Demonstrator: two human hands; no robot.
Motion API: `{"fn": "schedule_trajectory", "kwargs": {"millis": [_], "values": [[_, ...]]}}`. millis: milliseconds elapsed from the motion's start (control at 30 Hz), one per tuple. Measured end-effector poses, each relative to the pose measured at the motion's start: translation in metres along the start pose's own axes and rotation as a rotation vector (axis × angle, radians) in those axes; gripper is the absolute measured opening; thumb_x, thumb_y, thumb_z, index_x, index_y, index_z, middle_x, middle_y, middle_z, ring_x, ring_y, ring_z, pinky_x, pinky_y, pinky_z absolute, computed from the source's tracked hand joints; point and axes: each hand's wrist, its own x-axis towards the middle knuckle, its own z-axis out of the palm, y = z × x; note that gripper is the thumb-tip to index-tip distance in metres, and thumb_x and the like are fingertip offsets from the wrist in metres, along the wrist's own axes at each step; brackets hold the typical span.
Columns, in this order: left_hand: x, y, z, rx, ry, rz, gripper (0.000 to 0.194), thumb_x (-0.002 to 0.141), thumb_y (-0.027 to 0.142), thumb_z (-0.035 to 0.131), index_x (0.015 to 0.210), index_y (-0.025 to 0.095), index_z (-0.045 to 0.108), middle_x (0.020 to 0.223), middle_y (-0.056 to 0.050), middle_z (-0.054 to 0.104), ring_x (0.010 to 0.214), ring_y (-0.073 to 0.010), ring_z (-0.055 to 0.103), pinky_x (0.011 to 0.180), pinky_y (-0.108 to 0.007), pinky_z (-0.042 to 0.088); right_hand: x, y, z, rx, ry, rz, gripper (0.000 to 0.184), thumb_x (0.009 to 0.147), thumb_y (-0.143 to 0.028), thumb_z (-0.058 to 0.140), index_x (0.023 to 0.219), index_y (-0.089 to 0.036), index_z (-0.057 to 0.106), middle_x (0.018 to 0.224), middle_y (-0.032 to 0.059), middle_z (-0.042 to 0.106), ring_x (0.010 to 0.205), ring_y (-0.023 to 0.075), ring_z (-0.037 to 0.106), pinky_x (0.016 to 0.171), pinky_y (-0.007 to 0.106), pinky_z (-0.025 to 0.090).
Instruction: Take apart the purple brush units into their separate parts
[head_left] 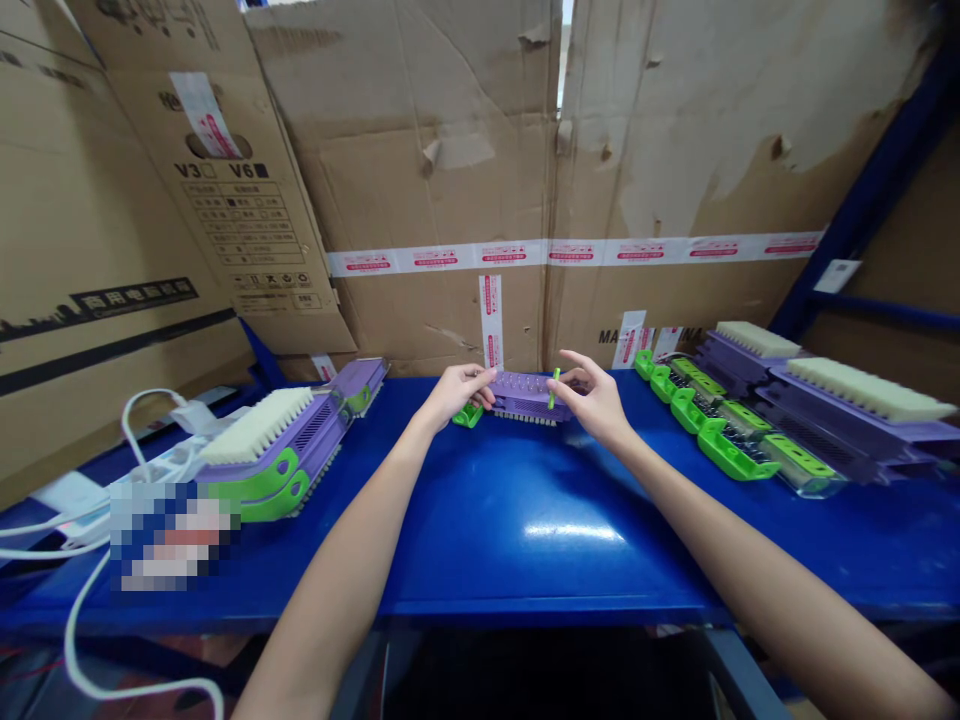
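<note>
Cable (70, 635), white and looped, is seen hanging at the lower left of the frame, in front of the blue surface (510, 570). Just beyond it, a small area is hidden by pixels. At the left of the frame, a purple housing (319, 425) with a green end (262, 492) is topped by a cream pad (259, 425), beside a white power strip (161, 462). At the right, green caps (731, 455) are lined up near larger purple bodies (796, 415). At the centre of the frame, over the far half of the surface, a purple part (523, 395) is pinched at its left end by the left grip (456, 392). A small green clip (555, 388) is grasped by the right grip (598, 400) at the part's right end; whether it is seated cannot be told. A green piece (468, 415) is seen just below the left grip. Behind, the surface is backed by cardboard (420, 150), crossed by printed tape (457, 257).
</note>
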Motion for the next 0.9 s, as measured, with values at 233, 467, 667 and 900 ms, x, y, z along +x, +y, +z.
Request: {"fn": "schedule_trajectory", "kwargs": {"millis": [233, 467, 667, 900], "values": [[-0.0027, 0.0028, 0.0030, 0.066, 0.028, -0.051, 0.041, 0.084, 0.051, 0.061, 0.070, 0.012, 0.058, 0.053, -0.005, 0.064, 0.043, -0.0119, 0.060, 0.043, -0.020, 0.041, 0.0016, -0.0001, 0.0001, 0.024, 0.011, 0.021, 0.064, 0.066, -0.045, 0.074, 0.120, -0.017, 0.057, 0.074, 0.0009, 0.067, 0.069, 0.0167, 0.061, 0.068, 0.033, 0.049], [-0.0042, 0.0063, 0.0053, 0.072, 0.050, -0.109, 0.042, 0.087, 0.049, 0.058, 0.068, 0.012, 0.057, 0.053, -0.006, 0.064, 0.043, -0.0121, 0.060, 0.043, -0.019, 0.043, 0.0021, 0.0001, -0.0006, 0.043, 0.024, 0.016, 0.063, 0.066, -0.046, 0.074, 0.119, -0.017, 0.057, 0.072, -0.0002, 0.065, 0.066, 0.0155, 0.059, 0.064, 0.032, 0.047], [-0.0056, 0.0054, 0.0074, -0.039, 0.005, -0.007, 0.033, 0.078, 0.036, 0.071, 0.100, 0.013, 0.060, 0.072, -0.005, 0.069, 0.058, -0.0128, 0.066, 0.051, -0.020, 0.050, 0.0047, 0.0039, -0.0031, 0.057, 0.034, 0.042, 0.063, 0.066, -0.046, 0.074, 0.119, -0.016, 0.057, 0.070, -0.0005, 0.065, 0.065, 0.0159, 0.058, 0.066, 0.033, 0.046], [-0.0055, 0.0063, 0.0091, -0.058, -0.053, 0.072, 0.036, 0.071, 0.028, 0.077, 0.098, 0.012, 0.059, 0.067, -0.003, 0.068, 0.058, -0.0132, 0.066, 0.060, -0.025, 0.054, 0.0061, 0.0051, -0.0050, 0.114, 0.019, 0.091, 0.065, 0.066, -0.046, 0.073, 0.120, -0.015, 0.055, 0.070, -0.0006, 0.065, 0.064, 0.0150, 0.057, 0.064, 0.032, 0.045]]}}
